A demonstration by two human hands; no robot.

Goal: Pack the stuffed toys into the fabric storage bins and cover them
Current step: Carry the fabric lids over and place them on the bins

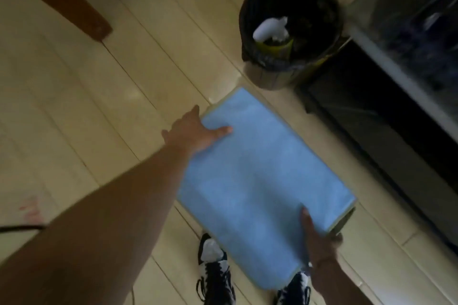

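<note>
A cloth (262, 168) lies over the bin (343, 224); the wastebasket (290, 30) stands beyond the bin; shoes (213, 277) near its close end.

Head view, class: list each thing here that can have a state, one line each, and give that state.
Blue cover: spread flat over the bin, hiding what is inside.
Fabric bin: covered; only its pale rim shows.
Left hand: gripping the cover's far left edge, thumb on top.
Right hand: gripping the near right corner, thumb on top.
Waste basket: upright, open, rubbish inside.
Shoes: worn, laced.
</note>
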